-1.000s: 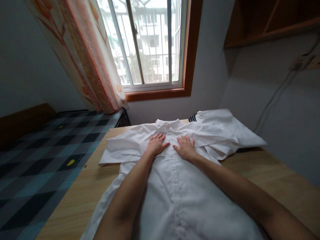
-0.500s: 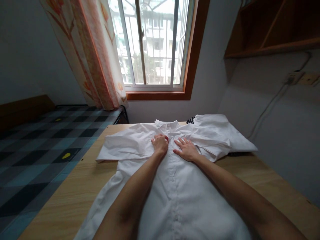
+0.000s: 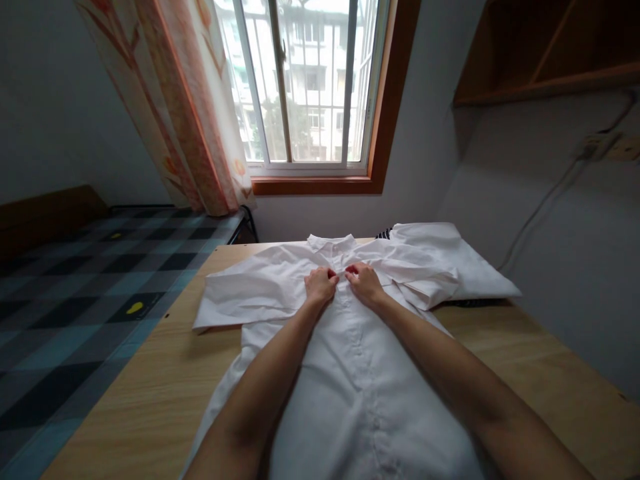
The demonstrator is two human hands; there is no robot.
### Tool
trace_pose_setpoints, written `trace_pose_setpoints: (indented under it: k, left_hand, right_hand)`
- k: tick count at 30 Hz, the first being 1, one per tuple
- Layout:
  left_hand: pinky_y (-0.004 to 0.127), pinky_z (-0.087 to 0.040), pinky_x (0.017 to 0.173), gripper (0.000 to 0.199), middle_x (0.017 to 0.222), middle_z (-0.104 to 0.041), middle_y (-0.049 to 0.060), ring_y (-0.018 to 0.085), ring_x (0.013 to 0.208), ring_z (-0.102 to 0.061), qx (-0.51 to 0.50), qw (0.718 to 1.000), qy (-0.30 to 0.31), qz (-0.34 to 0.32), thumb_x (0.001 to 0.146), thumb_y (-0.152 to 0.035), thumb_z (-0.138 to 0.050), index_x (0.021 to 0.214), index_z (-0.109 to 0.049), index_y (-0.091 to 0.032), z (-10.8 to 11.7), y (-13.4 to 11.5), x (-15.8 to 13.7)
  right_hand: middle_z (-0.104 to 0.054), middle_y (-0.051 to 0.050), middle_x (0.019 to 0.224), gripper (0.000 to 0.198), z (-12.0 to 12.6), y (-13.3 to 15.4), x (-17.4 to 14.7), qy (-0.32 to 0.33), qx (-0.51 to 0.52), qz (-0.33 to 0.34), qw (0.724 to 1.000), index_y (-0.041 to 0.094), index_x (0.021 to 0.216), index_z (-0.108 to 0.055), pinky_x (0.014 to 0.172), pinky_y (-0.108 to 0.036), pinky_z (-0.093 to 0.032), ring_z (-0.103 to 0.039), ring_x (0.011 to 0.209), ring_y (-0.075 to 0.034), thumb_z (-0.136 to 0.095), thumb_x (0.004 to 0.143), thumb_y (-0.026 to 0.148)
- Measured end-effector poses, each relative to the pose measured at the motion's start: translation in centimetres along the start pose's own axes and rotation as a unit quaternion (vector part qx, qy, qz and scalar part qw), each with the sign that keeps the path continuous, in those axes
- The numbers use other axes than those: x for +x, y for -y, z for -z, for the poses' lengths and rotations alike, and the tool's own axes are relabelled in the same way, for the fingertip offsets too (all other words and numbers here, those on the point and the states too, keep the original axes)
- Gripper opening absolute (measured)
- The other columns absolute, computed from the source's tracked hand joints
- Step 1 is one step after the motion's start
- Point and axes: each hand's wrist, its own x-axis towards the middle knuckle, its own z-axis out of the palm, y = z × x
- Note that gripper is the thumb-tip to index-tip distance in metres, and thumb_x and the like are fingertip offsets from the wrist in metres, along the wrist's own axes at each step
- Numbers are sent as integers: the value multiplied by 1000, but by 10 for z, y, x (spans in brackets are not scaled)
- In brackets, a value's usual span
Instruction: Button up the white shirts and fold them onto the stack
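A white long-sleeved shirt (image 3: 345, 373) lies front side up on the wooden table (image 3: 150, 380), its collar toward the window and its button strip running down the middle. Just below the collar, my left hand (image 3: 321, 285) pinches the cloth on the left of the button strip. Opposite it, my right hand (image 3: 364, 283) has its fingers curled together on the cloth to the right of the strip. A small gap separates the two hands. Any button between the fingertips is too small to make out.
At the back right of the table lies a folded white cloth (image 3: 475, 270) with a black striped piece (image 3: 384, 233) beside it. A bed with a checked cover (image 3: 90, 287) stands at left. Behind are a curtain (image 3: 185, 113) and window (image 3: 310, 100); a shelf (image 3: 545, 87) hangs at upper right.
My right hand has gone from lying flat with spread fingers to a pinch, closer to the button strip and the left hand. The shirt front has shifted slightly under the hands.
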Motion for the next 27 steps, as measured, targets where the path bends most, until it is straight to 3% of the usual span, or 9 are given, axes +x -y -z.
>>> trace_pose_setpoints:
  k: [4, 13, 27]
  left_hand:
    - [31, -40, 83, 14, 93, -74, 6, 21, 90, -64, -60, 998, -16, 1, 83, -30, -63, 88, -73, -21, 1, 2, -1]
    - [24, -42, 68, 9, 77, -71, 3, 14, 68, -59, -214, 974, -57, -47, 76, -23, -67, 78, -71, -16, -3, 10, 4]
    - [23, -41, 62, 6, 67, -67, 0, 12, 61, -56, -289, 954, -54, -59, 71, -21, -66, 72, -69, -16, -2, 12, 5]
  right_hand:
    - [-72, -7, 91, 14, -12, 5, 8, -3, 76, -38, 996, 16, 91, -70, 78, -27, -46, -65, 83, -18, -59, 82, 19]
    - [-71, -6, 85, 14, -20, 3, -3, -64, 179, -2, 982, 17, 86, -69, 74, -29, -47, -63, 78, -19, -58, 80, 24]
    - [-67, -3, 73, 14, -23, 10, -4, -65, 252, -31, 965, 18, 77, -64, 66, -28, -45, -60, 68, -17, -60, 77, 31]
